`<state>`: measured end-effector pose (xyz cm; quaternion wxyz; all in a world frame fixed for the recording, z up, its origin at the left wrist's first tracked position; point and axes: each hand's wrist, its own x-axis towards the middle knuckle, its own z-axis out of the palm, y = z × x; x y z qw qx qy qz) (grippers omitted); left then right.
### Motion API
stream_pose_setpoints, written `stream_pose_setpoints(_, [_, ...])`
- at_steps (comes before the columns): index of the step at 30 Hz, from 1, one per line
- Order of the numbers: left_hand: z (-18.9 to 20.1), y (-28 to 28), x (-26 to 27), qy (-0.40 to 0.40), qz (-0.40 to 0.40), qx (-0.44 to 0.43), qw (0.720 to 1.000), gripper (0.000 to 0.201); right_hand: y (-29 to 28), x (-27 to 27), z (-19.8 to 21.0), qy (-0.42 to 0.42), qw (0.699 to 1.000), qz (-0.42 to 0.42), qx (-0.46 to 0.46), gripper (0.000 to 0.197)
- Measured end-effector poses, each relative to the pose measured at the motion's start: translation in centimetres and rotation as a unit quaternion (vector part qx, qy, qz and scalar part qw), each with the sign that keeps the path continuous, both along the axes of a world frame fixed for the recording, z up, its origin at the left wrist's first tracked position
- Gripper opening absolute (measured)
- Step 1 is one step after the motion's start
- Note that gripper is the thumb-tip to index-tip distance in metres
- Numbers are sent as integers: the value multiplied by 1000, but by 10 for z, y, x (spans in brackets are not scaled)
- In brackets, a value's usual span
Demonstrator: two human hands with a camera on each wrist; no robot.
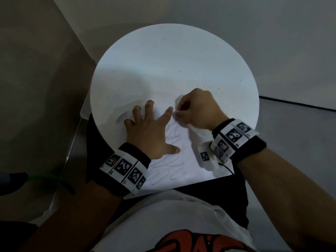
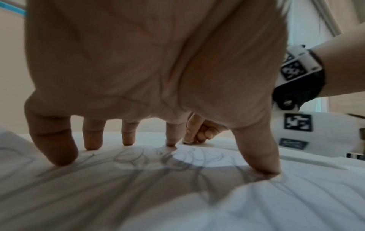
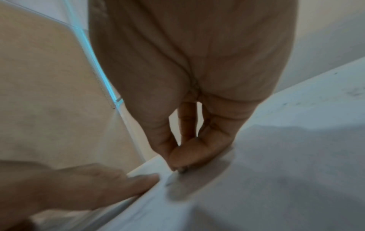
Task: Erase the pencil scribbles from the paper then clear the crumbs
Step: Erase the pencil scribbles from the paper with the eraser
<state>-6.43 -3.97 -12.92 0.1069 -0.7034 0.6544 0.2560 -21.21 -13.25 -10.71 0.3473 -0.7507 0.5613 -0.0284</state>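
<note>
Under the left hand (image 1: 145,131) lies the paper (image 1: 174,160), thin, light and limp, so it is likely to creep or wrinkle under rubbing. Its fingers are spread and press the sheet flat on the round table (image 1: 163,57). Pencil scribbles (image 2: 150,157) run beneath and between those fingertips. Just right of the left forefinger, the right hand (image 1: 198,110) is curled, fingertips pinched at the sheet; the eraser itself cannot be made out. Crumbs (image 1: 209,83) lie scattered beyond the right hand. Hold the sheet close beside the stroke.
</note>
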Motion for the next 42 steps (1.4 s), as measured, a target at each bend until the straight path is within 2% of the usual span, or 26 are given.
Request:
stream_pose_setpoints(2, [0, 0, 0, -2, -3, 5, 1000, 119, -12, -3, 2, -3, 997, -70, -19, 13])
stream_pose_setpoints(3, [1, -1, 0, -1, -3, 6, 1000, 119, -14, -3, 2, 3, 997, -74, -32, 13])
stream_pose_setpoints(7, [-1, -1, 0, 4, -1, -1, 1000, 119, 3, 10, 0, 3, 1000, 2, -10, 14])
stream_pose_setpoints(11, [-1, -3, 0, 0, -5, 4, 1000, 120, -14, -2, 0, 12, 996, -75, -51, 13])
stream_pose_setpoints(15, [-1, -2, -1, 1, -3, -3, 1000, 119, 3, 7, 0, 7, 1000, -3, -15, 12])
stream_pose_setpoints(19, [-2, -2, 0, 2, -3, 2, 1000, 119, -9, 0, -2, -7, 997, -68, -34, 12])
stream_pose_setpoints(24, [-3, 1, 2, 3, -1, -7, 1000, 118, 2, 8, -4, -16, 999, -29, -5, 11])
stream_pose_setpoints(28, [-3, 2, 2, 2, -2, -4, 1000, 119, -14, -3, -2, -2, 995, -96, -42, 9])
stream_pose_setpoints(32, [-4, 4, 3, 4, -2, -9, 1000, 118, 3, 9, -5, -16, 999, -50, -5, 9])
stream_pose_setpoints(36, [-4, 3, 3, 9, -2, -3, 1000, 118, -10, -3, -8, -6, 991, -125, -48, 9])
stream_pose_setpoints(40, [-4, 5, 5, 14, 0, -5, 1000, 119, 3, 10, -13, 13, 998, -53, -27, 10])
stream_pose_setpoints(42, [-3, 6, 6, 16, 2, -2, 1000, 118, -2, 4, -8, 30, 997, -59, -36, 9])
